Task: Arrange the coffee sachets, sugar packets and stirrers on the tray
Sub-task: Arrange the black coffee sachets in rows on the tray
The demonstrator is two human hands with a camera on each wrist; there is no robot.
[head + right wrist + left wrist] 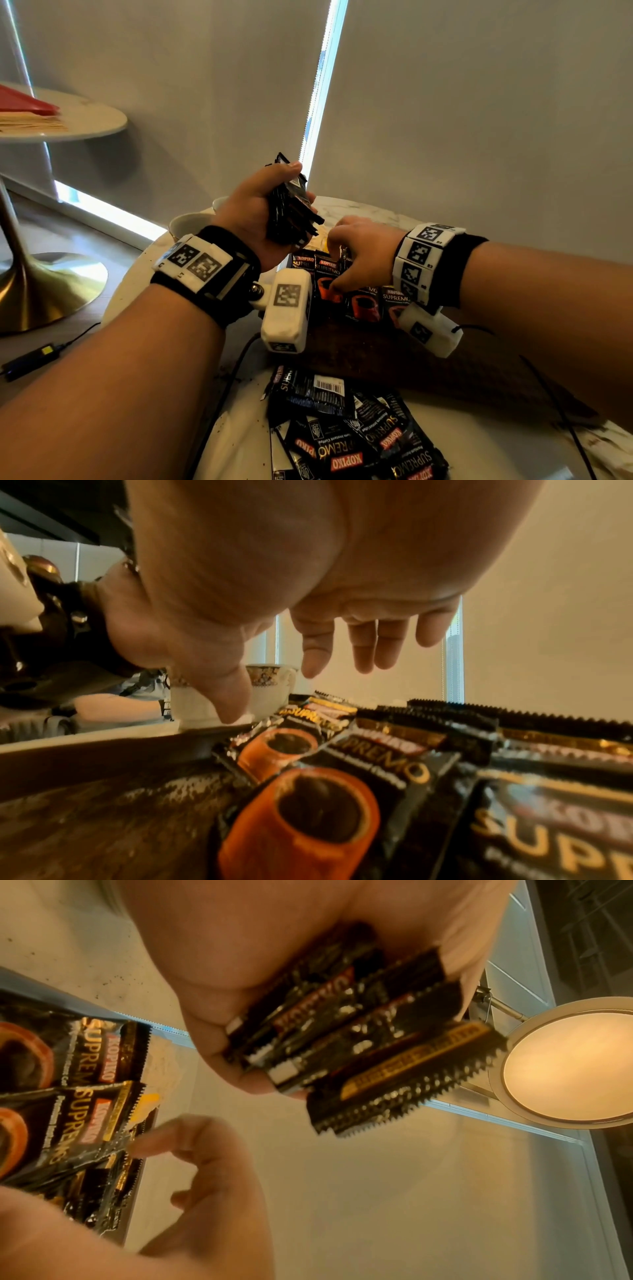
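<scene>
Loose coffee sachets [346, 431] lying heaped at the table's [479, 445] near edge. On the dark wooden tray [376, 353], a row of sachets [363, 301] lying face-up; right hand [363, 253] hovering over it, fingers relaxed, apart, holding nothing. Left hand [260, 209] clamping a bundle of sachets [291, 209] above the far edge.

Left forearm [102, 370]: bare, sleeveless. Left wrist: wide black strap band [236, 274], topped with white blocky segments [193, 262] bearing black-and-white square fiducial markers. White rounded camera housing [286, 308] hung below on small metal ball joint; marker on near face, another on lower end. Thin black cable [233, 377] trailing from left unit.

Right forearm [548, 291]: bare. Right wrist: black fabric band [455, 267], ring of white marker-printed segments [421, 257]. White camera housing [431, 330] beneath, marker on side, black cable [548, 394] attached.
</scene>
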